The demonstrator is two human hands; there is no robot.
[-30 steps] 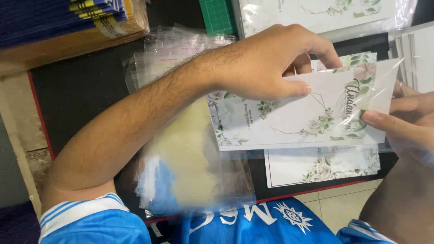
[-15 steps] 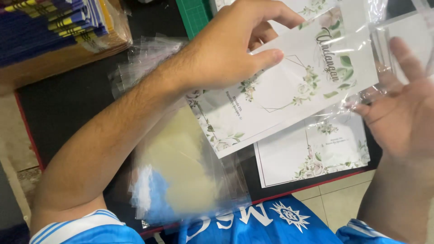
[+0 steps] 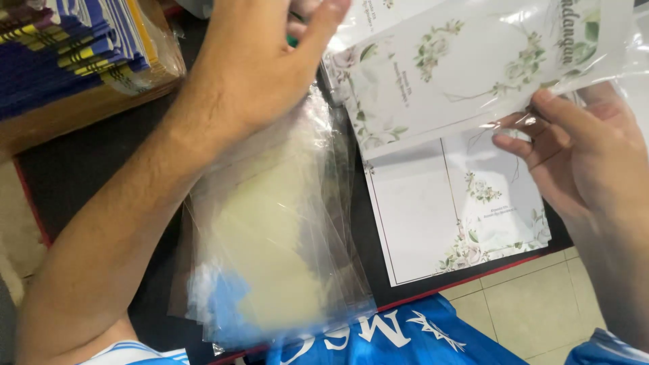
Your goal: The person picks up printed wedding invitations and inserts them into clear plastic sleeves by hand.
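A white card with green floral print (image 3: 466,64), inside a clear plastic sleeve, is held tilted above the table at the top right. My left hand (image 3: 263,67) reaches across from the left; its fingertips meet the card's top-left corner at the frame's upper edge, partly cut off. My right hand (image 3: 581,159) comes in from the right, and its fingers pinch the sleeve's lower edge under the card. Beneath the held card, more floral cards (image 3: 460,216) lie flat on the dark table (image 3: 88,189).
A loose pile of clear plastic sleeves (image 3: 270,243) lies under my left forearm. A cardboard box with a stack of blue and yellow sheets (image 3: 67,61) stands at the top left. Tiled floor (image 3: 534,304) and my blue shirt (image 3: 385,334) show below the table's red edge.
Both hands have carried the sleeved card up and to the right. My left hand has slid to its top-left corner, and my right hand's fingers have closed on the sleeve's lower edge.
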